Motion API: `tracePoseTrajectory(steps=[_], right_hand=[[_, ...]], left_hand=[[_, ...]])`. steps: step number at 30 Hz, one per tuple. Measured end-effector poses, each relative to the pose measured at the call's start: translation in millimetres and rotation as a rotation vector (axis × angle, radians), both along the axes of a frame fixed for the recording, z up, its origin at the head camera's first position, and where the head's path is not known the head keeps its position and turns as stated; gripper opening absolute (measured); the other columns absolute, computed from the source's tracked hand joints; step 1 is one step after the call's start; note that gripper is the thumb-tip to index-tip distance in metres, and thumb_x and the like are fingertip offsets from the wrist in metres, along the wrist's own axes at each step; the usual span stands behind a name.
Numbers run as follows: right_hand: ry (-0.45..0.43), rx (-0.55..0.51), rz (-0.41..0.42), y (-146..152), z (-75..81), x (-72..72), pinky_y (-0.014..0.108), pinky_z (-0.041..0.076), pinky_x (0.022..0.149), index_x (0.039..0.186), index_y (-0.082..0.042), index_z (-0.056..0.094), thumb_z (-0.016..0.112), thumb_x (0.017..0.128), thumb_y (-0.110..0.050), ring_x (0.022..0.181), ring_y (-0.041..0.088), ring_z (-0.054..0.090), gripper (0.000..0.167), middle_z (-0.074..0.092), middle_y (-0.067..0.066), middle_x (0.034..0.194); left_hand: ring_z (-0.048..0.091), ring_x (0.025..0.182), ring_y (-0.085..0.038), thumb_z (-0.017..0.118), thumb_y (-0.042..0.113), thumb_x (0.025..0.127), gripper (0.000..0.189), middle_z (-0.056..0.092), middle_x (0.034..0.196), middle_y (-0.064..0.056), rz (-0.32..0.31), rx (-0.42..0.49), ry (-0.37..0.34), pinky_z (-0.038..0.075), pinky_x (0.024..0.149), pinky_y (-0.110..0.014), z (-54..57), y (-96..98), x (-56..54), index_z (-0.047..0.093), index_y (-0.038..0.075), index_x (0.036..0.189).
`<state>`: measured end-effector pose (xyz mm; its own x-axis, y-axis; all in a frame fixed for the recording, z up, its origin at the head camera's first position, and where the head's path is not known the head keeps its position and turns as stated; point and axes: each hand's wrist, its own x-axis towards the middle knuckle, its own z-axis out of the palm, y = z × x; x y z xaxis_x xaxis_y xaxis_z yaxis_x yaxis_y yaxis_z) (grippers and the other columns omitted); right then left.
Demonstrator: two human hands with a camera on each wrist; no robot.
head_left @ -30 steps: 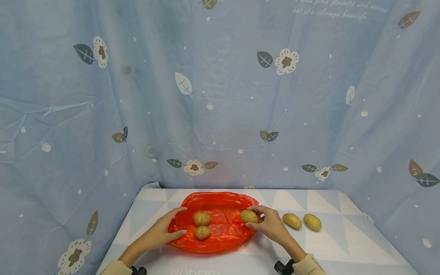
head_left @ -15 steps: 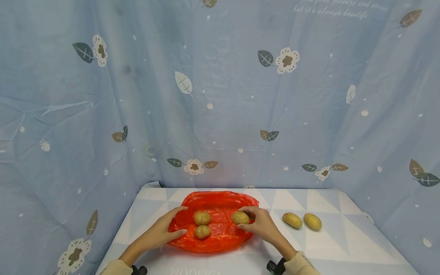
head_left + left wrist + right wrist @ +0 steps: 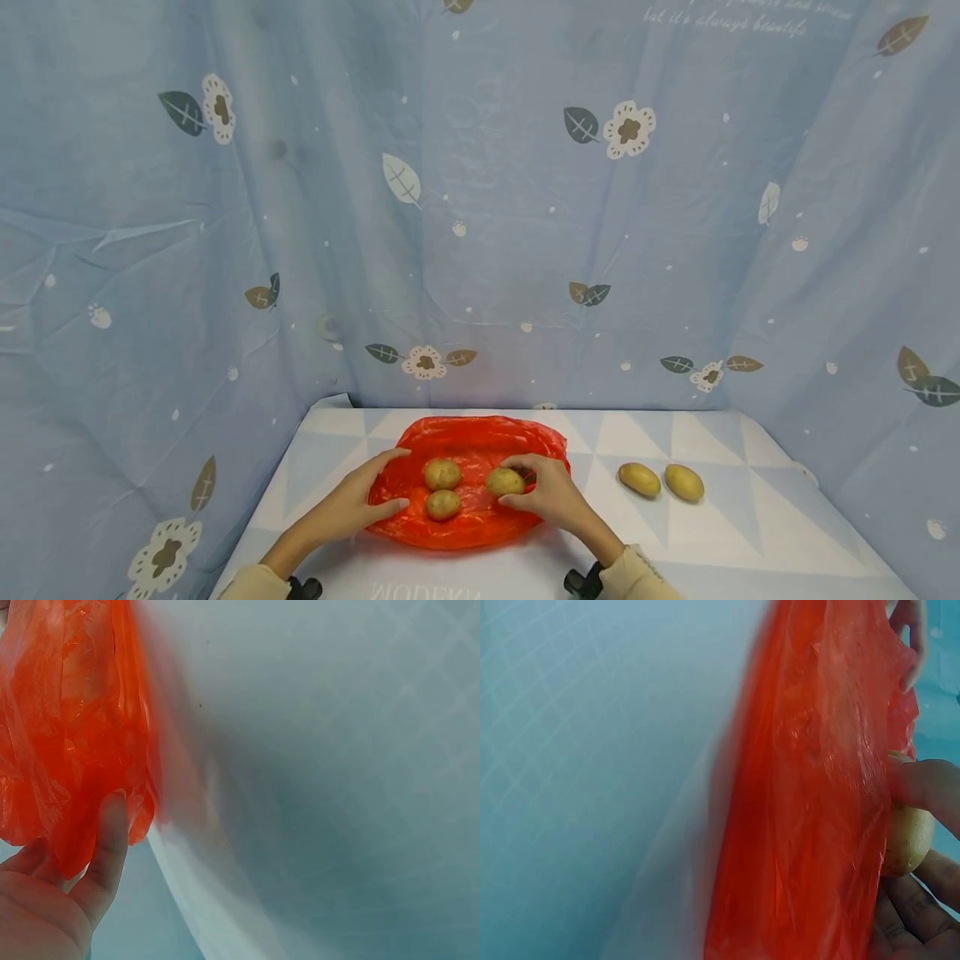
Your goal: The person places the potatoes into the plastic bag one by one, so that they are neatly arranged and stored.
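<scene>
A red plastic bag (image 3: 480, 529) lies spread on the table with its mouth turned up. Inside it sit two potatoes (image 3: 442, 474), one behind the other. My left hand (image 3: 358, 493) holds the bag's left side, with thumb and fingers spread along the edge. In the left wrist view the thumb (image 3: 112, 832) lies against the red film. My right hand (image 3: 549, 493) pinches another potato (image 3: 504, 482) over the bag, right of the two. The right wrist view shows that potato (image 3: 909, 838) partly behind the bag's film, between thumb and fingers.
Two more potatoes, a left one (image 3: 639, 480) and a right one (image 3: 684, 482), lie on the table right of the bag. A white and pale blue patterned cloth (image 3: 765, 533) covers the table. Blue printed curtains (image 3: 510, 250) close off the back and sides.
My right hand has moved left with its potato, from the bag's right edge toward the two potatoes inside. The left hand has stayed in place.
</scene>
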<state>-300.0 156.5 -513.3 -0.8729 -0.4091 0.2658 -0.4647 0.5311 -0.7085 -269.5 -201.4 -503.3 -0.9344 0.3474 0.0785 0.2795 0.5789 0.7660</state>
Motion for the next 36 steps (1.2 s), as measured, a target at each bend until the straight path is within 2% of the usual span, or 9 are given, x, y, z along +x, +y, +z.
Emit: tracePoseTrajectory(steps=[10,19,24,32,36], right_hand=[[-0.025,0.035,0.027,-15.7,-5.8,1.9,0.027,0.057,0.081,0.114,-0.021,0.075,0.090,0.080,-0.031,0.092,0.009,0.062,0.039,0.071,-0.012,0.106],[-0.024,0.049,0.040,-27.4,-16.6,-2.1,0.030,0.056,0.082,0.112,-0.022,0.076,0.092,0.078,-0.033,0.092,0.007,0.061,0.039,0.070,-0.015,0.104],[-0.053,0.045,0.041,-29.9,-19.6,-2.1,0.030,0.055,0.085,0.112,-0.023,0.076,0.092,0.078,-0.032,0.095,0.008,0.061,0.039,0.070,-0.016,0.106],[-0.102,0.026,0.064,-32.4,-24.9,-1.4,0.026,0.055,0.082,0.113,-0.024,0.075,0.091,0.079,-0.025,0.092,0.007,0.061,0.037,0.069,-0.018,0.102],[-0.078,0.024,0.072,-33.9,-27.5,-2.2,0.026,0.055,0.081,0.111,-0.023,0.075,0.092,0.078,-0.024,0.090,0.006,0.062,0.037,0.069,-0.018,0.101]], left_hand=[[0.048,0.137,-0.040,0.079,0.035,0.092,0.072,0.047,0.154,-0.012,-0.014,0.003,0.011,0.048,0.104,-0.061,3.4,0.6,-0.2,0.044,0.018,0.152],[0.050,0.135,-0.038,0.079,0.036,0.091,0.073,0.047,0.154,-0.012,-0.008,-0.003,-0.001,0.051,0.102,-0.058,1.2,-0.1,-0.9,0.044,0.018,0.153],[0.049,0.136,-0.038,0.078,0.037,0.092,0.073,0.047,0.154,-0.012,-0.016,0.007,0.005,0.050,0.103,-0.058,2.9,-0.3,-0.7,0.044,0.017,0.153],[0.049,0.136,-0.037,0.079,0.037,0.092,0.072,0.047,0.154,-0.011,-0.006,0.005,0.003,0.050,0.103,-0.057,-0.3,-1.2,-1.4,0.044,0.019,0.153],[0.048,0.137,-0.038,0.079,0.036,0.092,0.073,0.046,0.154,-0.012,-0.015,0.012,0.009,0.049,0.104,-0.060,-1.6,-2.0,-1.5,0.043,0.017,0.153]])
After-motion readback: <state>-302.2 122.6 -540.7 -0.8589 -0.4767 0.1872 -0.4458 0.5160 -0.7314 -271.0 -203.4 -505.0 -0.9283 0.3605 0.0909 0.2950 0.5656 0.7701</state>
